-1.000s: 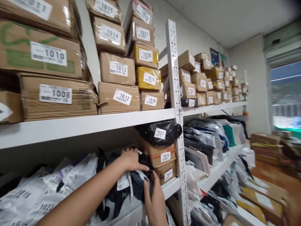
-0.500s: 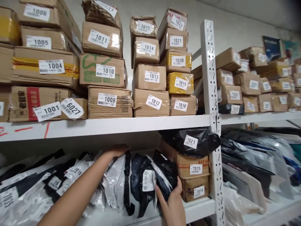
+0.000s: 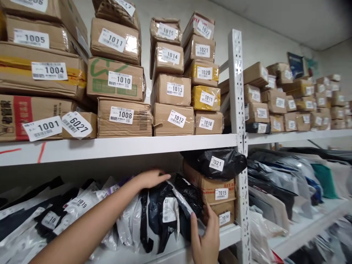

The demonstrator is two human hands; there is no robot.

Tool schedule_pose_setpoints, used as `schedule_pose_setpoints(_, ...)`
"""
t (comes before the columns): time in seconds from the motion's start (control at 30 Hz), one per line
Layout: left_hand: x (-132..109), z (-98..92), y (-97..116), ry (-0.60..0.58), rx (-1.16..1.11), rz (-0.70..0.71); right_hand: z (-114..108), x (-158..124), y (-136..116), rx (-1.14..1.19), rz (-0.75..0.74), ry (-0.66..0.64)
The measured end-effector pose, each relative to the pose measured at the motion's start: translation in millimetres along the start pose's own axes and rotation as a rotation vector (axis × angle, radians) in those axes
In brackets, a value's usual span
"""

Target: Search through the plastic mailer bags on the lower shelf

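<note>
My left hand reaches across the tops of the bagged parcels on the lower shelf, fingers stretched out to the right. Under and beside its fingertips stand dark plastic mailer bags, one with a white label. At the right end of this row leans a shiny black plastic parcel with a pale grey-white bag along its left side. My right hand is at the lower front of that parcel, thumb and fingers apart and pointing up. I see nothing gripped in it. Silvery-white bags stand left of the dark ones.
Numbered cardboard boxes are stacked on the upper white shelf. Right of my hands, a black bag lies on two boxes beside a perforated post. More bagged parcels fill the shelf beyond.
My left hand has moved right, from the white bags to the dark bags. My right hand has lowered slightly and come off the black parcel's side. The view has shifted right.
</note>
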State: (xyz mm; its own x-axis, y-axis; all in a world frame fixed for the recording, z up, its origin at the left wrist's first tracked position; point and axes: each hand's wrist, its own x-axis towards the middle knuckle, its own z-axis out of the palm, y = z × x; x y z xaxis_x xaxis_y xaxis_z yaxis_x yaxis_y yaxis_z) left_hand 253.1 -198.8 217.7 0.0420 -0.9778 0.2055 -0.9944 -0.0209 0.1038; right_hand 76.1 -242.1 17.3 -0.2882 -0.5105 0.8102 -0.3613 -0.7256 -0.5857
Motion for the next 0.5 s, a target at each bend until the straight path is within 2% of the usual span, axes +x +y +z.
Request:
schedule_pose_setpoints(0.07, -4, 7.3, 28, -0.084, -0.024, 0.171, -3, 22, -9, -0.023, -0.149, 0.090)
schedule_pose_setpoints(0.1, -7, 13.4, 40, -0.110, 0.005, 0.213, -4, 34, -14, -0.065, -0.195, 0.057)
schedule_pose_setpoints(0.13, -9, 20.5, 51, -0.118, 0.061, 0.223, -4, 46, -21, -0.138, -0.206, -0.041)
schedule_pose_setpoints(0.23, -16, 42.3, 72, -0.108, 0.220, 0.175, 0, 79, -42, -0.458, -0.128, -0.506)
schedule_pose_setpoints(0.3, -18, 54.2, 79, -0.094, 0.273, 0.149, 4, 93, -54, -0.646, -0.101, -0.708)
schedule_pose_setpoints(0.37, -18, 64.2, 81, -0.087, 0.298, 0.156, 7, 102, -62, -0.754, -0.136, -0.785)
schedule_pose_setpoints(0.5, -12, 84.9, 77, -0.062, 0.375, 0.220, 13, 110, -67, -0.814, -0.188, -0.834)
